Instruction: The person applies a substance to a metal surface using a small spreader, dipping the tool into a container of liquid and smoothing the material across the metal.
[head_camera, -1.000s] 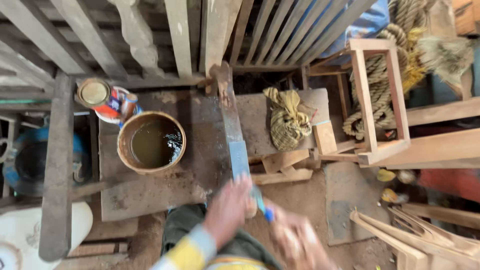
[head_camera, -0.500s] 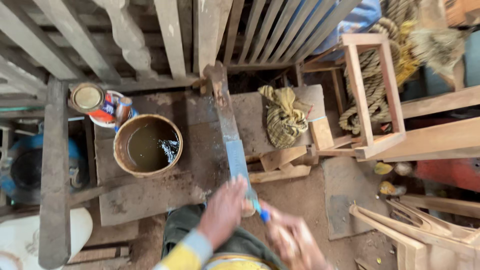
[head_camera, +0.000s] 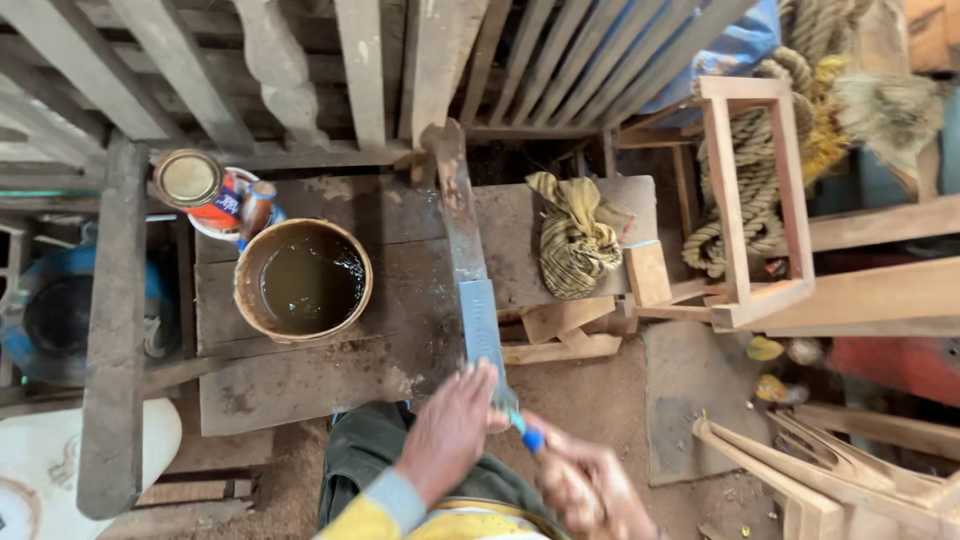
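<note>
On a stained plank bench (head_camera: 330, 370) over dirt floor, the left hand (head_camera: 450, 430) pressed flat fingers on a long blade (head_camera: 478, 310); at five o'clock, the blurred right hand (head_camera: 580, 485) gripped its blue handle (head_camera: 530, 438).

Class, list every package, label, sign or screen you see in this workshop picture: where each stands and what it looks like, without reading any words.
Tin can: on the dark board's far left corner, behind the bucket; round, gold lid open, label in white, orange and blue.
Bucket: on the same board, round, brown, holding murky liquid; no label visible.
Signs or screens: none in view.
</note>
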